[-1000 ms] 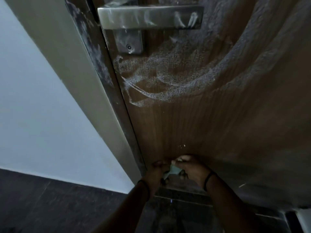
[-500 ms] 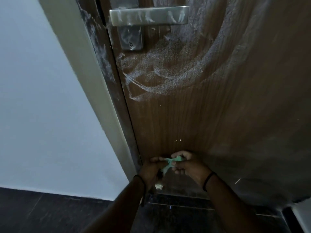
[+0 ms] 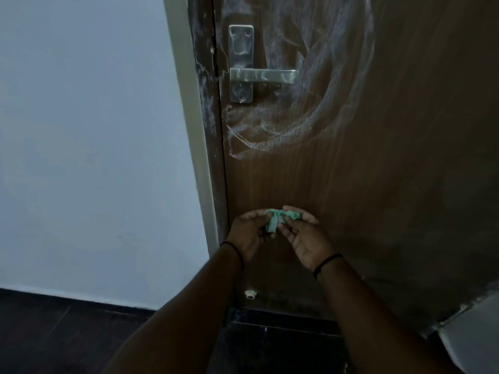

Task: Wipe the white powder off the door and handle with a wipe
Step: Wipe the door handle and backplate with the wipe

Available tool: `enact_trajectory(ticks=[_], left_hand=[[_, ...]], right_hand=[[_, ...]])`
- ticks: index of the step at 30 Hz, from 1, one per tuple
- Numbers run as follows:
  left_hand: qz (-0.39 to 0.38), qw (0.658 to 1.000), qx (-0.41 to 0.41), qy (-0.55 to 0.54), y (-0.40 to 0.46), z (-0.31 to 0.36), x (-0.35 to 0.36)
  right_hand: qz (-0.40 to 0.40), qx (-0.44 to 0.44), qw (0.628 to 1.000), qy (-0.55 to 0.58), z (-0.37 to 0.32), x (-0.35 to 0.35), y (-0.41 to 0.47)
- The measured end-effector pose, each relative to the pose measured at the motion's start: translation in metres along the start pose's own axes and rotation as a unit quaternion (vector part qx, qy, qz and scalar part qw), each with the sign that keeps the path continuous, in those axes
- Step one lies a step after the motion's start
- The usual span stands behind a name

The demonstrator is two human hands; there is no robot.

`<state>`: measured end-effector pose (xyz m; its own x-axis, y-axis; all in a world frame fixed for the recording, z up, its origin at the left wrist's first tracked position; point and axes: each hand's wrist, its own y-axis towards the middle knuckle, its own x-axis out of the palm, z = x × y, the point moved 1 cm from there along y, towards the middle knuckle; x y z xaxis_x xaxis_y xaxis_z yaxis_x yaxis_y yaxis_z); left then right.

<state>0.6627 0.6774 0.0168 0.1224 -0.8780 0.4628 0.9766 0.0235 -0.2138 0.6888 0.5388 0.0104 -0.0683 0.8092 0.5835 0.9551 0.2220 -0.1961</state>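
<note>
I see both grips pinching the crumpled green wipe (image 3: 278, 220) between them: my left hand (image 3: 249, 233) takes its left end, my right hand (image 3: 306, 237) its right, fingers curled round the cloth. The wipe hangs low in front of the brown door (image 3: 378, 184), not touching it that I can tell. The white powder (image 3: 270, 136) swirls well above, around the metal handle (image 3: 263, 76), whose bar runs level, left to right. I judge either hand must rise straight up.
</note>
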Motion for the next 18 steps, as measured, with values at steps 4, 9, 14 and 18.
enact_trajectory(ticks=[4,9,14,18], left_hand=[[0.009,1.0,0.005,0.009,-0.011,0.004,0.006],[0.004,1.0,0.014,0.005,-0.021,0.011,0.011],[-0.005,1.0,0.021,0.0,-0.03,0.015,0.011],[-0.008,1.0,0.021,0.008,-0.032,0.022,0.006]], right_hand=[[0.0,-0.013,1.0,-0.014,-0.009,0.009,-0.016],[0.032,-0.035,0.999,-0.016,-0.018,0.021,-0.03],[0.029,-0.057,0.997,-0.048,-0.02,0.031,-0.04],[0.042,-0.062,0.996,-0.057,-0.017,0.038,-0.042]])
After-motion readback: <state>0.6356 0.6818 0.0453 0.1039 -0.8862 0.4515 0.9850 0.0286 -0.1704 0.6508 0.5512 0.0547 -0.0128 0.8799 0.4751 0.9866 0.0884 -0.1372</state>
